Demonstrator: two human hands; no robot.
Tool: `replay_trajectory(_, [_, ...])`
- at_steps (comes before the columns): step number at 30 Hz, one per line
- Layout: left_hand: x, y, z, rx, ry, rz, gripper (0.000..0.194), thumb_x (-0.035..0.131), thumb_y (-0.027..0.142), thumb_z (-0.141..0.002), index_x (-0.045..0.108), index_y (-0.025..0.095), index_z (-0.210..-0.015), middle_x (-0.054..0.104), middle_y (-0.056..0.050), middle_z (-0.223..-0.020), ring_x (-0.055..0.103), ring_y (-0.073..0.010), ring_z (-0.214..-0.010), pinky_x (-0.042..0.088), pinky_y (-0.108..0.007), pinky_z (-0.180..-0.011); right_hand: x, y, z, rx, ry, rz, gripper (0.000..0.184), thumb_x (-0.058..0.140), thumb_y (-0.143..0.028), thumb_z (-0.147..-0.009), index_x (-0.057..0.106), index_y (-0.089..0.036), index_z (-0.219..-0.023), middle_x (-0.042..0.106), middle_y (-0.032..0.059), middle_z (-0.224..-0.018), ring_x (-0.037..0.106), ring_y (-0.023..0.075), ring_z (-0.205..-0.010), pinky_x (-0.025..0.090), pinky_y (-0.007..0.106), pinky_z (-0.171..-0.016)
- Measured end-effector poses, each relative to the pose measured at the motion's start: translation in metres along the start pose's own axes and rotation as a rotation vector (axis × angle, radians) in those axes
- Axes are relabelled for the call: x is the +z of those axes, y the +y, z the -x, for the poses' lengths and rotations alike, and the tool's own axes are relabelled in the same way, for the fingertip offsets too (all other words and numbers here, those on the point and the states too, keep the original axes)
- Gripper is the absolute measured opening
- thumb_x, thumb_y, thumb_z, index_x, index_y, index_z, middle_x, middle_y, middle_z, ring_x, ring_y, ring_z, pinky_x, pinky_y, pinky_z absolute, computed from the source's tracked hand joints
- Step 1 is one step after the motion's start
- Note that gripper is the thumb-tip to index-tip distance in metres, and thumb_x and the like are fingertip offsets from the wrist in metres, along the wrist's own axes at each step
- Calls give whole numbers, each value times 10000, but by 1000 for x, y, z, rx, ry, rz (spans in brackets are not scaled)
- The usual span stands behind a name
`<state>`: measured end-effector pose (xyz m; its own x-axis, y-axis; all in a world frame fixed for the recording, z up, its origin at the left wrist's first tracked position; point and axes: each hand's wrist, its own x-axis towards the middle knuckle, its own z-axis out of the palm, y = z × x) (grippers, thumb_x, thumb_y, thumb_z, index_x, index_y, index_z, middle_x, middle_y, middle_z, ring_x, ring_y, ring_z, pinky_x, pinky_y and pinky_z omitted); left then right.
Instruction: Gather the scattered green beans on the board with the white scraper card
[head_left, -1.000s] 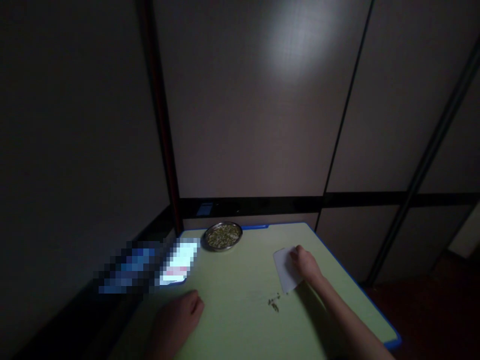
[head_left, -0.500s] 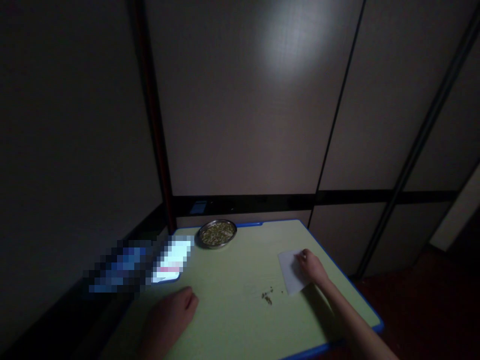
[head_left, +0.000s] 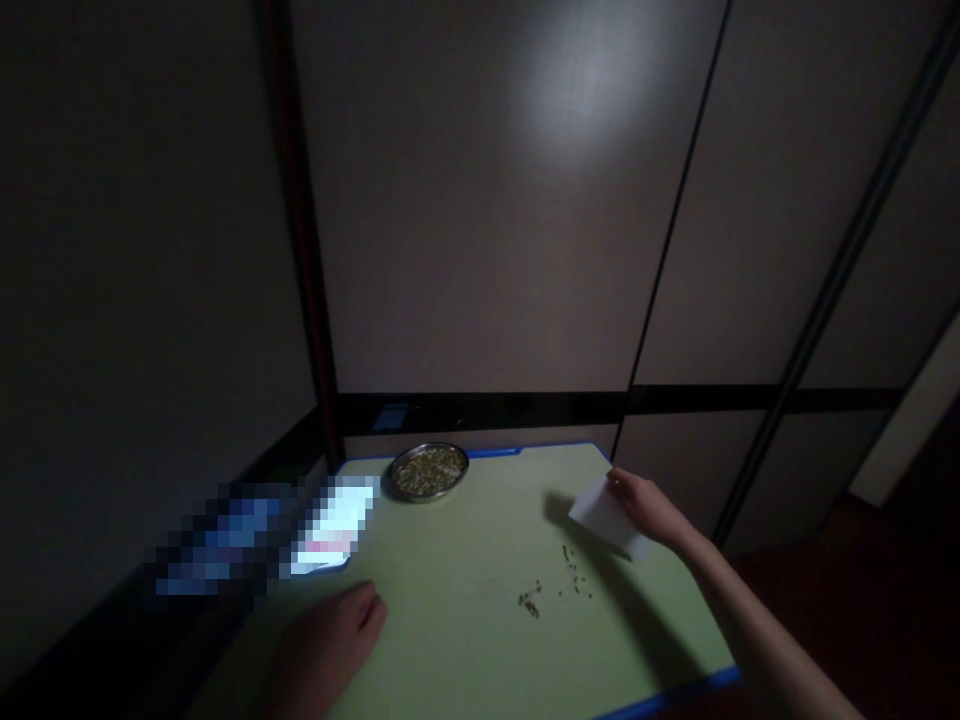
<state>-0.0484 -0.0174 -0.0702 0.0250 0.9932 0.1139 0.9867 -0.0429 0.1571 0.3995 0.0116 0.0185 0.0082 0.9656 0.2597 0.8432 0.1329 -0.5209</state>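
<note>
My right hand (head_left: 636, 498) pinches the upper edge of a white sheet of paper (head_left: 609, 522), which is tilted and raised off the tabletop. Small dark seed-like grains (head_left: 529, 604) lie in a little cluster left of the paper, and more loose grains (head_left: 576, 578) are scattered just below it. My left hand (head_left: 341, 635) rests curled in a fist on the near left of the table; no object shows in it. At the far left stands a round metal dish (head_left: 429, 496) holding many greenish and pale grains, apart from both hands.
The pale green table (head_left: 450, 560) has a blue rim. A bright, pixelated screen-like patch (head_left: 337, 522) lies at its left edge, with a darker bluish one beyond. Wardrobe-like panels (head_left: 480, 250) rise behind the table. The room is dim.
My right hand has lifted and tilted the paper, moving slightly right and away from me. More scattered grains now show where the paper was. My left hand stays curled in nearly the same place.
</note>
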Motion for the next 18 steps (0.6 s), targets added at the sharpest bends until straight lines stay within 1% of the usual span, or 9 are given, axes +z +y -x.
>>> replay_trajectory(2, [-2, 1, 1, -4, -8, -7, 264, 367, 326, -859, 529, 217, -682, 616, -5, -641, 522, -134, -584, 197, -272, -551, 4, -9, 6, -49, -92, 53, 253, 419, -271, -879, 620, -178, -1001, 698, 91, -906, 631, 199, -830, 404, 255, -723])
replay_trajectory(3, [-3, 1, 1, -7, -10, -7, 262, 370, 327, -857, 530, 217, -683, 616, -5, -640, 521, -134, -584, 195, -272, -550, 6, -16, 8, -47, -123, 79, 250, 418, -259, -881, 620, -175, -1001, 697, 92, -898, 629, 200, -835, 397, 254, -725])
replay_trajectory(7, [-2, 1, 1, -13, -15, -6, 281, 355, 330, -861, 529, 214, -673, 615, -8, -638, 517, -135, -580, 193, -272, -551, 15, -47, 14, 11, -175, 184, 235, 445, -246, -879, 621, -175, -1018, 694, 108, -948, 621, 211, -883, 371, 253, -735])
replay_trajectory(10, [-1, 1, 1, -23, -16, -6, 286, 344, 321, -864, 533, 213, -678, 618, -8, -650, 519, -135, -586, 196, -271, -554, 24, -70, 15, 6, -156, 265, 236, 426, -263, -901, 603, -180, -1034, 687, 110, -980, 615, 219, -912, 362, 259, -735])
replay_trajectory(13, [-3, 3, 2, -31, -20, -1, 280, 349, 325, -864, 540, 214, -692, 619, -4, -657, 523, -133, -593, 206, -268, -558, 41, -87, 10, -15, -136, 309, 227, 426, -289, -916, 584, -178, -1037, 684, 117, -977, 621, 220, -902, 357, 259, -714])
replay_trajectory(18, [-6, 3, 3, -29, -50, 7, 275, 350, 323, -865, 545, 218, -703, 620, 1, -661, 530, -137, -605, 222, -263, -565, 75, -99, -8, -5, -93, 185, 249, 397, -321, -944, 559, -164, -1049, 685, 132, -982, 626, 217, -909, 359, 262, -713])
